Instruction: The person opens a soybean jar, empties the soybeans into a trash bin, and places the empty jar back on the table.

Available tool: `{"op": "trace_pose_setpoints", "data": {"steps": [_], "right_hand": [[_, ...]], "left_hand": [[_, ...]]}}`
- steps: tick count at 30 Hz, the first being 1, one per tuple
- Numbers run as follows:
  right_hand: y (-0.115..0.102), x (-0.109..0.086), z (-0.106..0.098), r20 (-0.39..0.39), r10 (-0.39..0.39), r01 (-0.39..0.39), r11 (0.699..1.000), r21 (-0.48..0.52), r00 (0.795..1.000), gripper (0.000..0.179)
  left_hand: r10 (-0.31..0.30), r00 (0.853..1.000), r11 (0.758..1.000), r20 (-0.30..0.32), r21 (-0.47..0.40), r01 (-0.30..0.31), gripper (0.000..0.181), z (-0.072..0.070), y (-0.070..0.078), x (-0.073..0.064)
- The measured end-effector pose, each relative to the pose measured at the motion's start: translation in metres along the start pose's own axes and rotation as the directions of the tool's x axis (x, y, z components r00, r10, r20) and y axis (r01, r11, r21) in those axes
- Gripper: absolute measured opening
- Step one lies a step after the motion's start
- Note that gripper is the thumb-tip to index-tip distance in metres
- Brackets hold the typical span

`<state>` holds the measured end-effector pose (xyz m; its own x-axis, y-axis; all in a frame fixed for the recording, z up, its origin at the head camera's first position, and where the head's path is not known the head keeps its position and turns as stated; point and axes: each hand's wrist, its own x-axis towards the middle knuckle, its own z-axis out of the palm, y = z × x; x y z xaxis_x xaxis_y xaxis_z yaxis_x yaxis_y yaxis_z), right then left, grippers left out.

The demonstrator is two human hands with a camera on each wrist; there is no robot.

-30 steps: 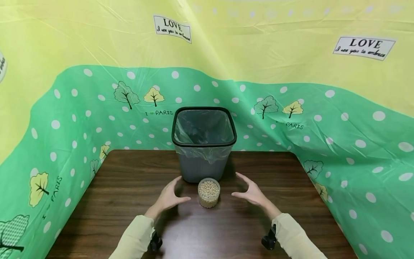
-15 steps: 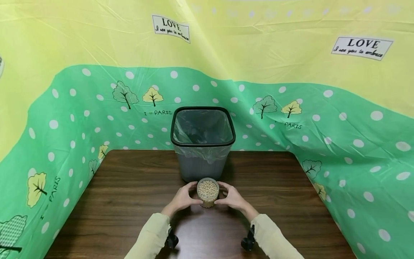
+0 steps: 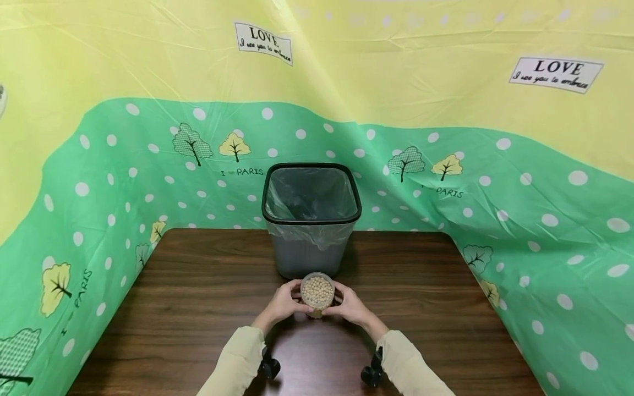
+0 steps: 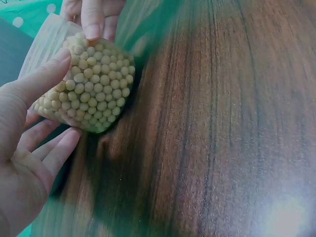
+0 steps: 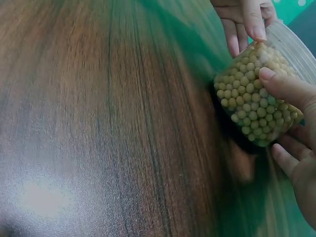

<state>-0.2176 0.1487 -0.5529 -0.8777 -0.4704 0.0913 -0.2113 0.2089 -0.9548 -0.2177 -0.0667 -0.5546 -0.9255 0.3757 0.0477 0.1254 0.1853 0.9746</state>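
A clear, round plastic jar of soybeans [image 3: 317, 290] stands at mid-table, just in front of the grey bin. My left hand [image 3: 282, 303] grips its left side, thumb towards me and fingers on the far side. From the right, my right hand [image 3: 353, 307] holds it the same way. In the left wrist view, pale yellow soybeans [image 4: 96, 81] press against the clear wall under the left thumb. The right wrist view shows the right thumb on the jar [image 5: 247, 89]. Whether the jar's base touches the table cannot be made out.
A grey bin [image 3: 309, 253] with a black rim and clear liner stands directly behind the jar. The dark wooden table [image 3: 198, 297] spreads around both hands. A green and yellow printed cloth [image 3: 148, 159] hangs behind and at both sides.
Both hands have come inward from either side and now grip the jar between them; a second ago they were apart from it. The bin has not moved.
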Motion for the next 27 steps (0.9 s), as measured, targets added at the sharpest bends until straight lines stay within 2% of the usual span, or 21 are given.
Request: {"op": "trace_pose_setpoints", "data": {"steps": [3,8,11,13,18,23,27], "right_hand": [[-0.016,-0.003,0.001,0.002,-0.013,0.013,1.000,-0.027,1.000,0.077],[-0.045,-0.009,0.005,-0.016,-0.016,0.015,0.996,-0.083,1.000,0.075],[-0.057,-0.010,0.007,-0.045,-0.082,0.077,0.991,-0.113,0.996,0.074],[-0.064,-0.010,0.009,-0.077,-0.159,0.143,0.974,-0.174,0.984,0.073],[-0.071,-0.006,0.005,-0.119,-0.313,0.256,0.902,-0.347,0.942,0.075],[-0.085,-0.003,-0.001,-0.105,-0.343,0.279,0.878,-0.389,0.933,0.078],[-0.106,-0.007,-0.002,-0.092,-0.345,0.290,0.884,-0.366,0.934,0.078]], "left_hand": [[-0.002,1.000,0.999,0.000,-0.035,0.002,0.066,-0.001,0.009,-0.004],[0.014,1.000,0.998,0.005,-0.060,-0.013,0.062,-0.008,0.039,-0.017],[0.043,0.999,0.997,0.013,-0.071,-0.042,0.063,-0.014,0.051,-0.020],[0.062,0.998,0.995,0.020,-0.084,-0.060,0.063,-0.019,0.054,-0.020],[0.103,0.994,0.988,0.020,-0.117,-0.100,0.063,-0.026,0.062,-0.017],[0.148,0.989,0.974,0.028,-0.180,-0.141,0.065,-0.030,0.077,-0.018],[0.154,0.987,0.966,0.056,-0.220,-0.138,0.065,-0.030,0.082,-0.017]]}}
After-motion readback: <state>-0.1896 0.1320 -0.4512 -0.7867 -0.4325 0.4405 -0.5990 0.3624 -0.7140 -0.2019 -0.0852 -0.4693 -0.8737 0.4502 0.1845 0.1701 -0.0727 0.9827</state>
